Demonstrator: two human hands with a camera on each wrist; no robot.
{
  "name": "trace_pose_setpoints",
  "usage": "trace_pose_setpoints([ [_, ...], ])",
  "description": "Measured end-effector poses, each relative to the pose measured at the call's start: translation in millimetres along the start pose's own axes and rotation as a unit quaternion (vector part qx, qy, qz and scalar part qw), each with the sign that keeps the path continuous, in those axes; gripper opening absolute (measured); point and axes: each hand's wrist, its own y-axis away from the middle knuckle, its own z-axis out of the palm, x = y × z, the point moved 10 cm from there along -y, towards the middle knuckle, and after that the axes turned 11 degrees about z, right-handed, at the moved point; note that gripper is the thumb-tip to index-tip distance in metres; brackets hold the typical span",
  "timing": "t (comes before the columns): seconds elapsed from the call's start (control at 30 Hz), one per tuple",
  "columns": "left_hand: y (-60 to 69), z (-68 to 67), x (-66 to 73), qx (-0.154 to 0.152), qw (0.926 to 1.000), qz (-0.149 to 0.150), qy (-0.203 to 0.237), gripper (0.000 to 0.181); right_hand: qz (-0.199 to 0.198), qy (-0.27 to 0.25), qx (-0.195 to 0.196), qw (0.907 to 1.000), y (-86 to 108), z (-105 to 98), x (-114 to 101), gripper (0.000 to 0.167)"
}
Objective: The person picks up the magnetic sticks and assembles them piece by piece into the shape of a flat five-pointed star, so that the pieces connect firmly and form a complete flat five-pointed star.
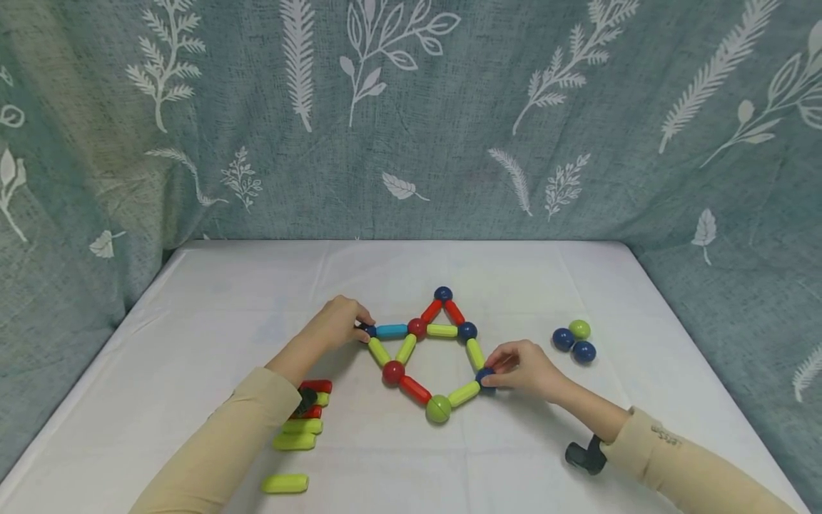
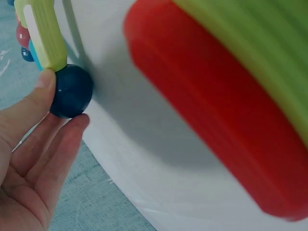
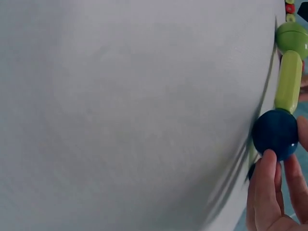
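Note:
A flat figure of rods and balls lies mid-table. My left hand (image 1: 335, 325) pinches the dark blue ball (image 2: 72, 91) at its left corner, where a blue rod (image 1: 391, 331) and a green rod (image 1: 379, 352) meet. With thumb and fingertips my right hand (image 1: 528, 369) grips the dark blue ball (image 3: 275, 134) at the right corner, joined to two green rods. Between them are red balls (image 1: 393, 373), a green ball (image 1: 439, 409) at the front, a red rod (image 1: 415, 390), and a triangle of two red rods topped by a blue ball (image 1: 443, 294).
Two blue balls (image 1: 584, 352) and a green ball (image 1: 579, 329) lie together on the right of the white table (image 1: 257, 278). Several loose red and green rods (image 1: 294, 441) lie at the front left, partly under my left forearm. A patterned curtain (image 1: 411, 143) hangs behind.

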Motion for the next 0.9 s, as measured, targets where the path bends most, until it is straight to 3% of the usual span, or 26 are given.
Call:
trace_pose_setpoints([
  [0.3, 15.1, 9.1, 16.3, -0.05, 0.9984, 0.023, 0.009, 0.021, 0.049, 0.026, 0.037, 0.9978, -18.0, -20.1, 11.1, 0.02],
  [0.47, 30.3, 15.0, 32.9, -0.051, 0.9971, 0.041, 0.038, 0.022, 0.064, 0.012, 0.051, 0.9965, -36.8, -32.0, 12.9, 0.022],
  [0.63, 41.1, 22.6, 49.3, -0.039, 0.9969, 0.025, 0.063, 0.02, 0.072, 0.005, 0.058, 0.9957, -57.0, -37.7, 7.4, 0.024],
  [0.9, 49.2, 37.0, 78.7, -0.05, 0.9959, 0.01, 0.075, 0.02, 0.079, 0.002, 0.048, 0.9957, -82.3, -34.1, -4.4, 0.025],
])
